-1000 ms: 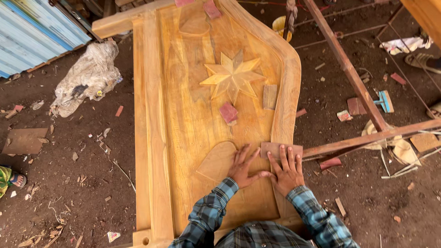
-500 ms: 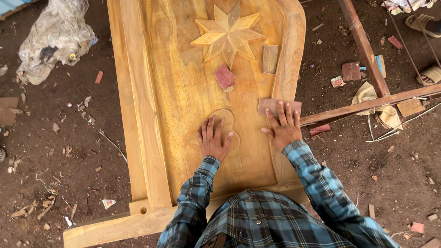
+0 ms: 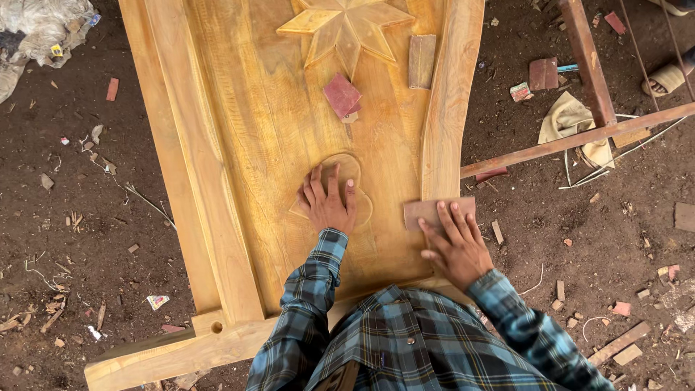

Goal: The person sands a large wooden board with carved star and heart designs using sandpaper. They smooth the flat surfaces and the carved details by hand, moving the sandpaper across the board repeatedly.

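Observation:
A large carved wooden panel (image 3: 239, 159) lies flat on the dirt ground, with a raised star (image 3: 346, 27) near its top and a heart-shaped carving (image 3: 353, 190) lower down. My left hand (image 3: 327, 203) rests flat on the heart carving, fingers spread. My right hand (image 3: 455, 242) presses a brown sheet of sandpaper (image 3: 427, 211) against the panel's curved right rail (image 3: 445, 108). Two more sandpaper pieces lie on the panel: a reddish one (image 3: 342, 95) below the star and a brown one (image 3: 422, 61) to its right.
Reddish steel bars (image 3: 579, 137) cross the ground at the right, over a crumpled cloth (image 3: 568, 119). Wood scraps and sandpaper bits litter the dirt. A plastic bag (image 3: 32, 29) lies top left. A sandalled foot (image 3: 670, 76) shows at the far right.
The view has moved closer and down the panel. My left hand stays on the heart carving; my right hand has slid the sandpaper down the right rail toward me.

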